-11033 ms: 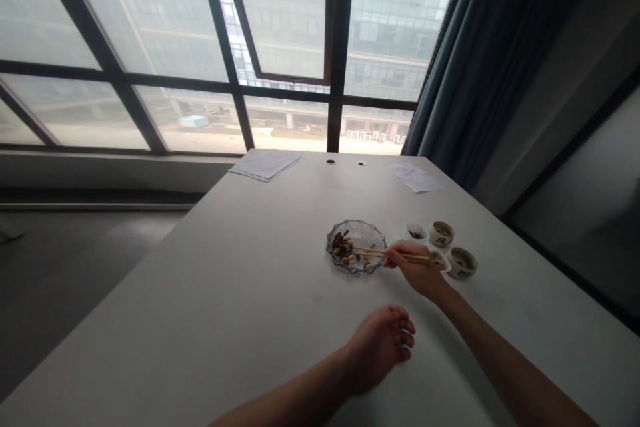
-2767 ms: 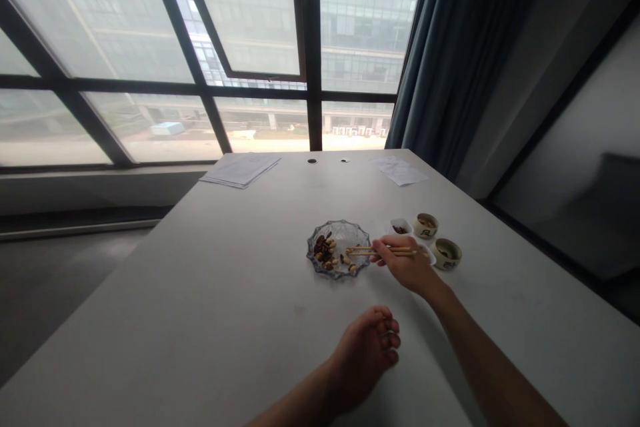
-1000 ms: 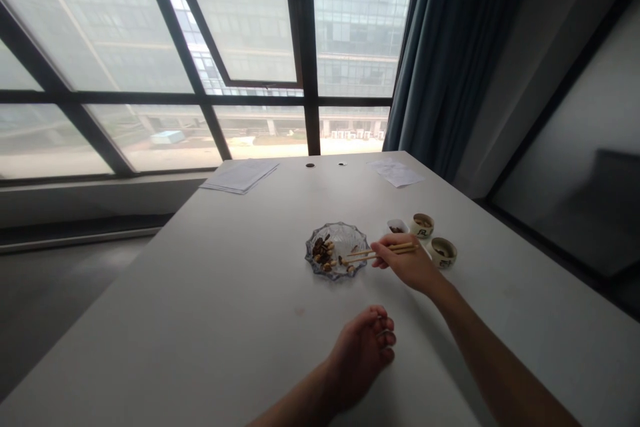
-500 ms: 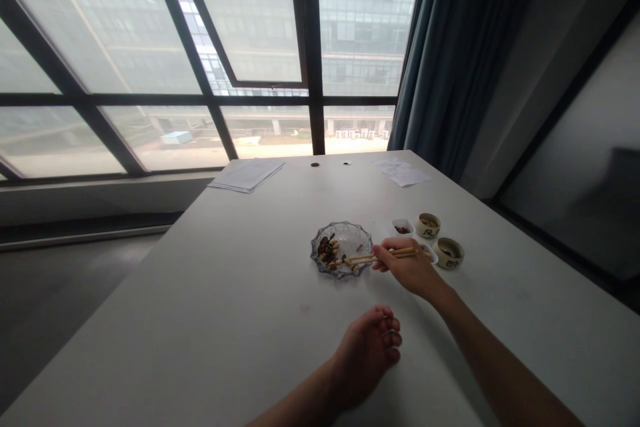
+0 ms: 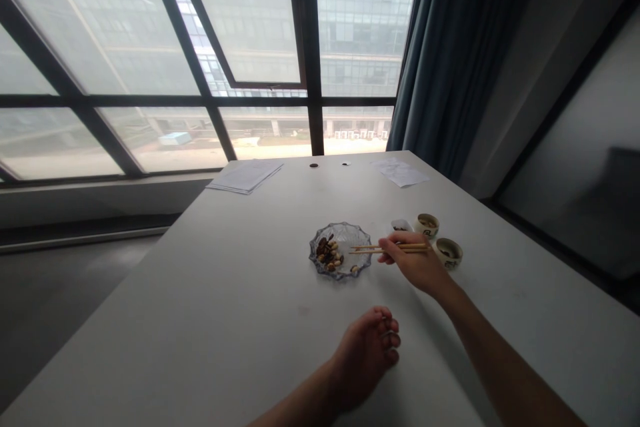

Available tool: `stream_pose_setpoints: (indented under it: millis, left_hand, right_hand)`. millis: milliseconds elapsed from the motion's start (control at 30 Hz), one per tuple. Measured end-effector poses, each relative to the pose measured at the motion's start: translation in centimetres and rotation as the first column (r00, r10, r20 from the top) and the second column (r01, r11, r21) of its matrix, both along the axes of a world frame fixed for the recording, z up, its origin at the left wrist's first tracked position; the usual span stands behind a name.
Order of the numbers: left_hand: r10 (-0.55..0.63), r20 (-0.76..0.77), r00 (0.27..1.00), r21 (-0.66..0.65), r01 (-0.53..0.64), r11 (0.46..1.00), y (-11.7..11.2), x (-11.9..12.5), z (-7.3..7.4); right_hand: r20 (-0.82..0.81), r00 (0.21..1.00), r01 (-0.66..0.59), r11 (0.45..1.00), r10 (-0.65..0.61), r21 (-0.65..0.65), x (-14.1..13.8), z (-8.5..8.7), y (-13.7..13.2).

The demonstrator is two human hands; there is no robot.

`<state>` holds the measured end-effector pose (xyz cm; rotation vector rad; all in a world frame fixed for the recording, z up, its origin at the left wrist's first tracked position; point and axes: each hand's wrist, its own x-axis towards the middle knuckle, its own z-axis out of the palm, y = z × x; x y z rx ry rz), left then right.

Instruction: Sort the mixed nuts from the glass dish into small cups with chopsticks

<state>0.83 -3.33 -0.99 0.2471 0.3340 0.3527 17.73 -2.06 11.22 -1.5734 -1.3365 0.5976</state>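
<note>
**My chopsticks over the glass dish**

My right hand [image 5: 411, 263] grips a pair of wooden chopsticks [image 5: 390, 248], their tips reaching over the right side of a scalloped glass dish [image 5: 340, 233]; they seem to hold nothing, though the view is too small to be sure. Dark pieces and pale nuts [image 5: 327, 253] lie mostly toward the dish's left side. My left hand [image 5: 367, 360] rests loosely curled and empty on the white table [image 5: 200, 320], nearer me. Beyond my right hand sit a small white dish [image 5: 401, 225] and two ceramic cups [image 5: 427, 225], with papers [image 5: 245, 176] farther off by the window [image 5: 265, 27].
</note>
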Motion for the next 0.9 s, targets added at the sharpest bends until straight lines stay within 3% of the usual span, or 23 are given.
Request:
stream_pose_setpoints:
  millis: [333,733,900]
  left_hand:
    - [-0.006,-0.018,1.000,-0.005,0.006,1.000,0.0,0.1,0.4]
    - [-0.007,0.005,1.000,-0.002,0.007,1.000,0.0,0.1,0.3]
    - [-0.006,0.003,1.000,0.005,0.006,1.000,0.0,0.1,0.3]
  right_hand:
    - [-0.036,0.994,-0.099,0.995,0.099,-0.008,-1.4,-2.0,0.9]
    - [-0.040,0.993,-0.111,0.994,0.111,-0.010,-1.2,-2.3,0.9]
    - [-0.010,0.999,-0.043,0.999,0.043,0.031,-1.2,-2.9,1.2]
